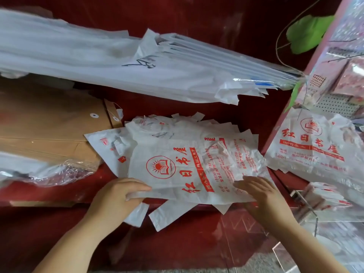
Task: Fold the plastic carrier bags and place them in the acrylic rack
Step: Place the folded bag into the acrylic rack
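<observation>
From where I stand, the white plastic carrier bag with red print point(177, 168) lies on top of a loose stack of matching bags point(222, 133) on the dark red surface point(187, 243). It is just beyond both hands. Its long axis runs left to right, slanting a little toward the far left, where the handle loops seem to be. The printed lettering is turned sideways to the person.

The left hand point(122, 194) pinches the near-left edge, with the thumb on top and the fingers curled against the rim of the film. The right hand point(258, 192) rests at the near-right corner with its fingers fairly straight and spread, gripping nothing. The plastic is so thin that I cannot tell whether the fingertips lie on it or just under it.

The clear acrylic rack point(303, 201) stands to the right and a little nearer, beside the right hand and well apart from the left. Some small folded bags point(327, 198) already sit in it.

With a hand at each end of the long axis, I judge a fold across that length to be the natural next move. The right hand is the better placed to carry the folded packet to the rack.

A brown cardboard stack point(49, 131) sits at the left.
</observation>
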`<state>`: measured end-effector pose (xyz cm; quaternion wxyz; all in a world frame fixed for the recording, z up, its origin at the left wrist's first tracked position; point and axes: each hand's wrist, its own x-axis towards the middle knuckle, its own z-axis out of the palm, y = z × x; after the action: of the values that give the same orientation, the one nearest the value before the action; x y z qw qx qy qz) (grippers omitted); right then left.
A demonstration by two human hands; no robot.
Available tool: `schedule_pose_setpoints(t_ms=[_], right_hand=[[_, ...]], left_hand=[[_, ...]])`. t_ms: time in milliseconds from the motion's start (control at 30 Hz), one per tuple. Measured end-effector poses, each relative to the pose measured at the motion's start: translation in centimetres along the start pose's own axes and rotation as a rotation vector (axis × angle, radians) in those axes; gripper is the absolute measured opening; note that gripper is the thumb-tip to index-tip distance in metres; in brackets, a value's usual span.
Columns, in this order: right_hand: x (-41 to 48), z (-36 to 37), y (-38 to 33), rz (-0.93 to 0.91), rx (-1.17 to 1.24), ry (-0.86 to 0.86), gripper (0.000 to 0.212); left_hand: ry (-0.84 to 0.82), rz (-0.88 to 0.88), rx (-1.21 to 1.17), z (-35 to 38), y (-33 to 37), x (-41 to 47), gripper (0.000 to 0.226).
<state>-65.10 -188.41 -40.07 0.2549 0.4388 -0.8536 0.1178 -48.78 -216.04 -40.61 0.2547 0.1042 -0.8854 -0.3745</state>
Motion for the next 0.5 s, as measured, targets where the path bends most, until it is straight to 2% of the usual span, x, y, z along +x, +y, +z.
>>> schedule_pose_setpoints(t_ms=[67, 100, 167, 267, 300, 367, 433, 467, 500], right_hand=[[-0.5, -0.1, 0.7, 0.084, 0.082, -0.017, 0.029], [-0.5, -0.6, 0.7, 0.176, 0.206, 0.001, 0.024], [-0.8, -1.7, 0.5, 0.407, 0.497, -0.024, 0.028], [-1.1, -2.8, 0.2, 0.510, 0.756, -0.038, 0.012], [-0.9, -3.1, -0.1, 0.531, 0.785, -0.015, 0.010], [-0.8, -3.2, -0.3, 0.580, 0.790, 0.031, 0.021], [-0.4, -3.3, -0.8, 0.603, 0.766, 0.043, 0.025], [-0.1, -3.2, -0.9, 0.606, 0.742, 0.034, 0.023], [0.2, -3.0, -0.9, 0.623, 0.712, 0.027, 0.022]], left_hand=[[-0.030, -0.114, -0.086, -0.1, -0.3, -0.4, 0.065], [-0.008, -0.145, -0.092, -0.2, -0.5, -0.3, 0.065], [0.036, -0.194, -0.148, -0.9, -0.4, -0.3, 0.052], [0.115, -0.257, -0.349, -1.9, -0.4, -0.4, 0.047], [0.158, -0.271, -0.445, -2.3, -0.3, -0.3, 0.041], [0.216, -0.276, -0.660, -3.3, 0.2, -0.4, 0.013], [0.169, -0.280, -0.745, -4.0, 1.1, -0.3, 0.051], [0.196, -0.280, -0.766, -4.2, 1.7, 0.0, 0.055], [0.213, -0.280, -0.769, -4.4, 2.4, 0.5, 0.047]])
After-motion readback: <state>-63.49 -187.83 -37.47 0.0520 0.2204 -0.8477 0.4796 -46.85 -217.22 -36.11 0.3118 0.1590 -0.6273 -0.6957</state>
